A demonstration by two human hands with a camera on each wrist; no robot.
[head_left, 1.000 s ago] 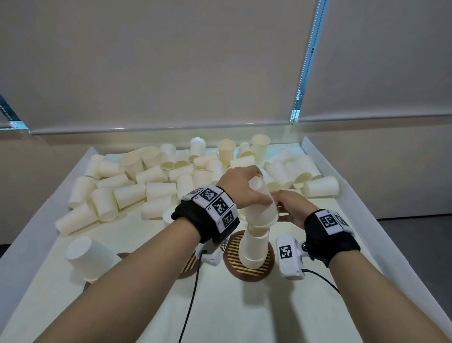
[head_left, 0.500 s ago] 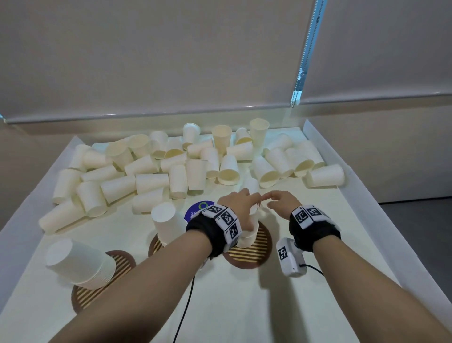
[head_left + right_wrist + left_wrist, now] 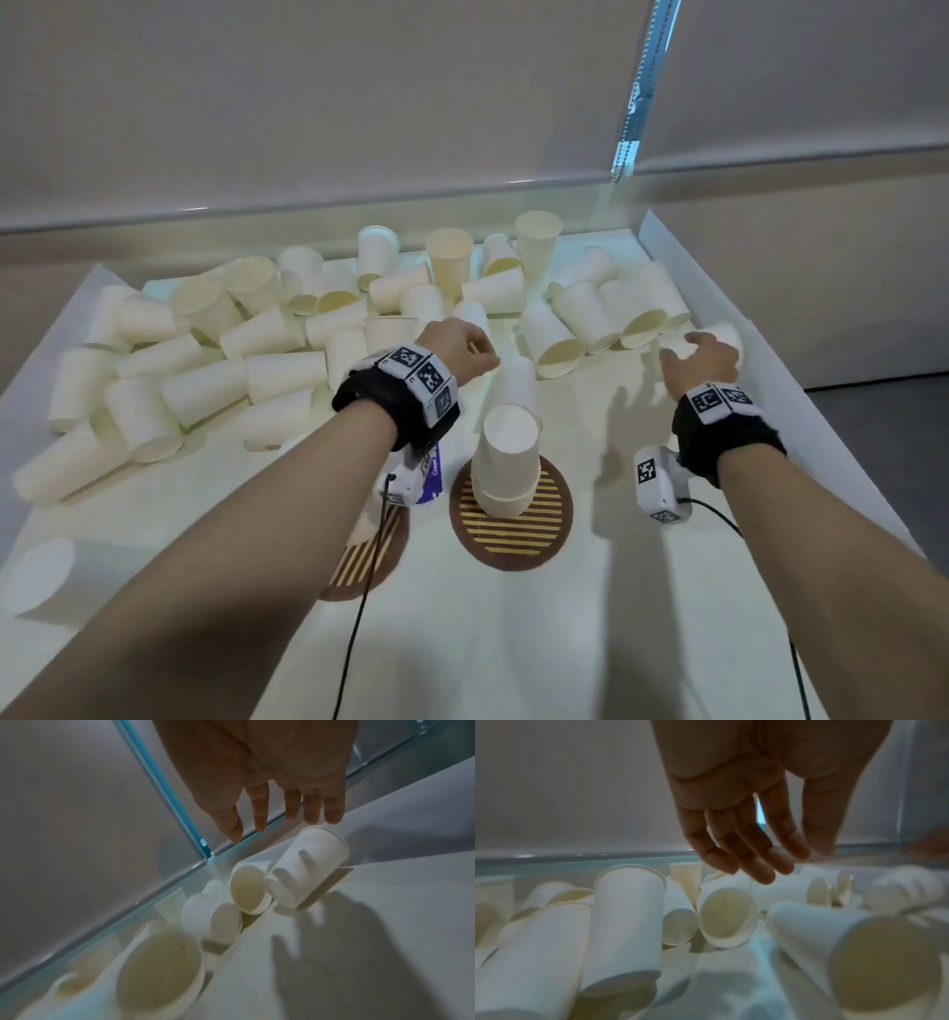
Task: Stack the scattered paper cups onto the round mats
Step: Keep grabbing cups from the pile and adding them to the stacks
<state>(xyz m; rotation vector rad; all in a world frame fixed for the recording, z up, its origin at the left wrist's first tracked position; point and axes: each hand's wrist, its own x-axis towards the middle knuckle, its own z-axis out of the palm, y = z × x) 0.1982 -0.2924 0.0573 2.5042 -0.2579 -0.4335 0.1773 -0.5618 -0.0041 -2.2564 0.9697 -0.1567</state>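
A stack of upside-down white paper cups (image 3: 506,457) stands on a brown striped round mat (image 3: 513,529) in the middle. Many loose cups (image 3: 277,334) lie scattered across the far half of the table. My left hand (image 3: 477,354) hovers over the pile's near edge with its fingers (image 3: 754,870) relaxed and empty above a lying cup (image 3: 726,914). My right hand (image 3: 678,349) reaches to the far right, fingers (image 3: 331,811) spread just above a lone cup (image 3: 308,866) on its side, not touching it.
A second striped mat (image 3: 359,560) lies partly under my left forearm. Another upside-down cup stack (image 3: 41,570) stands at the near left. One cup (image 3: 516,380) lies just beyond the middle stack. A raised white wall (image 3: 770,370) borders the table on the right.
Both hands have let go of the middle stack. The left hand has moved forward to the cup pile, and the right hand has swung out right to the lone cup.
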